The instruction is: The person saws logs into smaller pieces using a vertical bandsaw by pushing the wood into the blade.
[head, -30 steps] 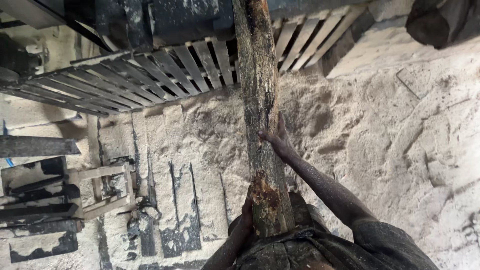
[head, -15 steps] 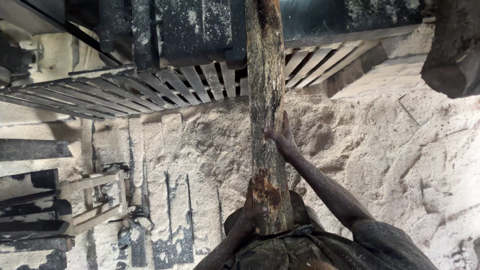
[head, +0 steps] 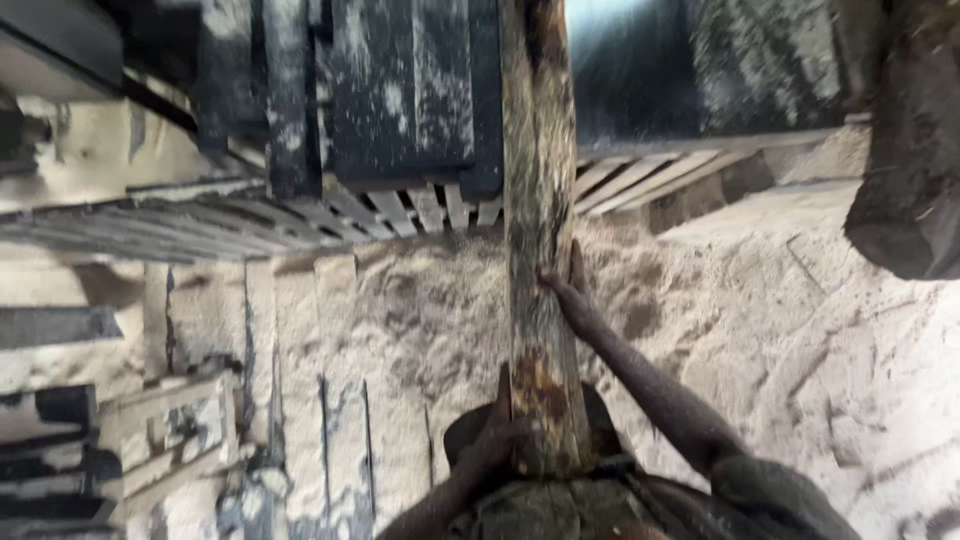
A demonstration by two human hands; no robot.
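In the head view, a long rough log (head: 540,230) runs up the middle of the frame, from the person's body at the bottom edge to the top edge, its bark mottled grey, yellow and rust-brown. The right hand (head: 566,292) lies against the log's right side about halfway up the frame, fingers spread and pressed flat on the bark, arm stretching down to the lower right. The left hand (head: 492,440) clasps the log's left side near its lower end, fingers curled against the wood; how far they wrap round cannot be told.

Under and around the log lies a wide bed of pale sawdust (head: 760,340), filling the centre and right of the frame. Behind the log, across the upper middle, a row of slatted boards (head: 400,210) slants from left to right, with dark planks (head: 400,90) standing above them. At the far right edge a dark bulky log end (head: 910,170) hangs into the frame, well apart from the hands. In the lower left, dusty timber offcuts (head: 160,430) and flat boards lie half buried in sawdust.
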